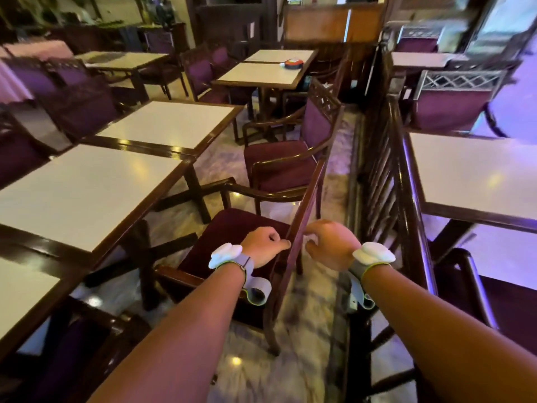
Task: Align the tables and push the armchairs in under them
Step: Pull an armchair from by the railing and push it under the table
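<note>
The nearest armchair (229, 237), dark wood with a maroon seat, stands pulled out from a white-topped table (81, 193). Its back faces me. My left hand (266, 247) is on the seat side of the chair's top rail (308, 193), fingers curled and thumb lying on the rail. My right hand (331, 245) hovers on the outer side of the rail, its curled fingers and thumb apart and holding nothing. A second armchair (279, 164) stands further on, also out from its table (171, 123). These two tables meet edge to edge.
A dark wooden railing (402, 184) runs close along the right of the aisle, with another table (476, 175) behind it. A third table edge (17, 286) is at lower left. Far tables (261, 74) carry an orange object (293, 64). More armchairs line the left.
</note>
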The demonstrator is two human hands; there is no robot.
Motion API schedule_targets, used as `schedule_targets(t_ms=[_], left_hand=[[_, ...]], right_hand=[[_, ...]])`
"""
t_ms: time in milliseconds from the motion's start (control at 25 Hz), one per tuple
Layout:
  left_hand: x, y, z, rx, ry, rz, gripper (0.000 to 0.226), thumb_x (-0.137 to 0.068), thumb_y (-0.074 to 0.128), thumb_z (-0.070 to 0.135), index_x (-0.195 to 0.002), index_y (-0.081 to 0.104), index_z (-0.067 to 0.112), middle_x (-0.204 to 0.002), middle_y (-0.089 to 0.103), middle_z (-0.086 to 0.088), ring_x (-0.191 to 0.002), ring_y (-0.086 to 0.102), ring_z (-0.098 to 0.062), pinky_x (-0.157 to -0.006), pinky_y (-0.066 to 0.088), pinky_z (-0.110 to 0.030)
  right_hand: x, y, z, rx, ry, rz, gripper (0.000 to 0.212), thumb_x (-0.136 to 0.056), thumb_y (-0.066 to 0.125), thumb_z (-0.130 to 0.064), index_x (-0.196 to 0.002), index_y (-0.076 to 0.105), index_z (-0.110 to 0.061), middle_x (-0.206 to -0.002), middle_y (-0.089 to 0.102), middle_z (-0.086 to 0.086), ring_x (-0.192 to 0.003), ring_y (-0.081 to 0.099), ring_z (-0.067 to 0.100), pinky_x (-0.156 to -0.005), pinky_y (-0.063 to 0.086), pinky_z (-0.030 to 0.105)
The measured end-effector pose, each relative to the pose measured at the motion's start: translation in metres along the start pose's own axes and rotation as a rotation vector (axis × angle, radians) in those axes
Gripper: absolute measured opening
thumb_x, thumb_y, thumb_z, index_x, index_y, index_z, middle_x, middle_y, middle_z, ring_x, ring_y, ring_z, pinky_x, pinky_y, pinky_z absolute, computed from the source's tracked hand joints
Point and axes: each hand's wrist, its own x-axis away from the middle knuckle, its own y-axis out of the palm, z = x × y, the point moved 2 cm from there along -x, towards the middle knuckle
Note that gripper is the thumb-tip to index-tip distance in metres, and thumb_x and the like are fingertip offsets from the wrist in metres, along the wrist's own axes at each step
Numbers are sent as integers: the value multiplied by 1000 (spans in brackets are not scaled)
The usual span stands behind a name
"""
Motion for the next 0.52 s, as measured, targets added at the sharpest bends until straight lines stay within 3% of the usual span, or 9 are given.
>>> schedule_targets(t_ms=[160,320,440,520], left_hand=[[-46,24,28,-8,-52,-3,55,-86,73,52,-127,60,17,-116,68,-5,-106,64,-27,-80,45,-34],[-96,42,43,18,-105,-10,83,-82,77,53,-148,45,13,-143,57,-11,-128,56,-33,-94,45,-36],[-137,55,41,-29,-206,-81,77,-78,80,46,-139,50,12,-136,62,-12,-122,61,-35,-92,51,-36],[-150,58,42,-113,-216,-135,53,-80,77,36,-122,59,10,-126,68,-13,-107,66,-34,-82,53,-34]], right_hand=[[-29,-8,51,25,77,-27,40,-84,57,-28,-122,67,-21,-130,66,8,-122,58,30,-99,51,44],[-82,-4,88,95,72,-83,48,-86,59,-31,-133,58,-24,-135,60,5,-128,52,28,-102,49,43],[-143,-5,106,189,10,-139,62,-86,59,-28,-146,41,-26,-147,45,5,-137,40,28,-104,46,46],[-168,-9,111,300,-40,-141,68,-86,58,-28,-149,34,-24,-152,35,7,-141,31,31,-106,42,50]])
